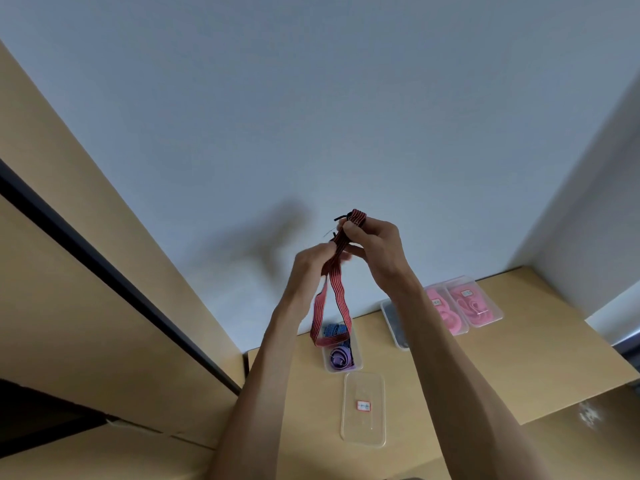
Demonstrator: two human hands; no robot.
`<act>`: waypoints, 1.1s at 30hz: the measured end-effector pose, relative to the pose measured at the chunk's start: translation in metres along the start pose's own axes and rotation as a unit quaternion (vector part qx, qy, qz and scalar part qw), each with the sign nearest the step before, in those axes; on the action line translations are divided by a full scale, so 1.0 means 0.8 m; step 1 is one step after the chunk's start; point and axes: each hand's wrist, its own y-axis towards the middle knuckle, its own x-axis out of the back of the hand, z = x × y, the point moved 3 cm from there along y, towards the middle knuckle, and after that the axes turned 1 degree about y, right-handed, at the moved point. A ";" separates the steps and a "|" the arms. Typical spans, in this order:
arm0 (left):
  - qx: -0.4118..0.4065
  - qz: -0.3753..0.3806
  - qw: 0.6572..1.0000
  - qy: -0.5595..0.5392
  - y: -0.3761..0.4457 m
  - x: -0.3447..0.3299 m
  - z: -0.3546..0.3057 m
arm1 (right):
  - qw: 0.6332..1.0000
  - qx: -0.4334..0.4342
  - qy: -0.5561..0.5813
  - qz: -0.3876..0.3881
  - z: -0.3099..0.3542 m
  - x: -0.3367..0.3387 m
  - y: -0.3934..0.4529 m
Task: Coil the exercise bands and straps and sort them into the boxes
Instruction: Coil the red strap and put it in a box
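**Red striped strap held up between both hands above the boxes**

Head view: Both arms reach up and forward in front of a pale grey-white wall. The right hand (372, 244) grips the upper end of a flat red elastic strap with dark lengthwise stripes (335, 277); its fingers (356, 227) are curled round the strap's bunched top, where a short black end sticks out. The left hand (311, 268) is lower and just beside it, its fingers pinched together on the same strap a little way down. Below the hands the strap hangs in a long loop, the bottom of the loop dangling in front of a clear plastic box (343, 356) standing on the light wooden counter (502, 368).

That box holds a coiled purple band (340, 356) and, behind it, a blue striped band (334, 330). Nearer the camera, a flat clear plastic lid with a small red-edged label (363, 408) lies on the counter, just apart from the box. Further right, by the wall, stand two clear boxes of pink bands (464, 304) side by side, each with a small label, and to their left a further clear container (394, 322) with grey contents, partly hidden by the right forearm. A tan cabinet side with a dark strip (104, 265) runs along the left.
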 end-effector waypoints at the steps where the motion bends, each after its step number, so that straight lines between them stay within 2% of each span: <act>1: -0.003 0.035 0.999 -0.011 -0.002 -0.003 0.003 | 1.000 0.003 0.001 -0.012 0.001 0.002 0.001; 2: -0.010 0.051 0.998 -0.019 -0.003 -0.003 0.006 | 1.000 0.003 0.000 -0.020 0.002 0.004 0.001; 5: -0.031 0.038 0.999 -0.020 -0.005 -0.005 0.008 | 0.999 -0.001 -0.017 -0.040 -0.002 0.007 0.000; 9: 0.042 0.064 0.996 -0.037 -0.006 -0.012 0.009 | 0.999 -0.007 -0.036 -0.037 -0.005 0.011 -0.001; 11: 0.074 0.053 0.994 -0.055 -0.002 -0.009 0.011 | 0.999 -0.016 -0.046 -0.019 -0.005 0.014 0.000; 15: 0.074 0.049 0.992 -0.090 0.003 -0.003 0.011 | 0.998 -0.026 -0.057 -0.010 -0.011 0.017 -0.001; 17: 0.059 0.008 0.997 -0.056 0.003 -0.003 0.009 | 0.998 -0.032 -0.050 -0.035 -0.016 0.019 -0.002; 21: -0.014 -0.166 0.986 0.028 0.004 0.000 0.003 | 0.994 -0.067 0.028 -0.086 -0.026 0.026 -0.001; 23: -0.060 -0.200 0.976 0.065 0.002 0.003 -0.001 | 0.990 -0.072 0.010 -0.121 -0.030 0.033 -0.001; 26: -0.110 -0.187 0.970 0.109 -0.001 0.004 -0.008 | 0.979 -0.076 -0.105 -0.160 -0.037 0.042 0.001; 31: -0.109 -0.093 0.986 0.089 0.004 -0.005 -0.016 | 0.957 -0.205 -0.201 -0.047 -0.066 0.041 -0.003; 33: -0.104 -0.072 0.989 0.080 0.006 -0.006 -0.016 | 0.947 -0.231 -0.223 -0.028 -0.078 0.043 -0.009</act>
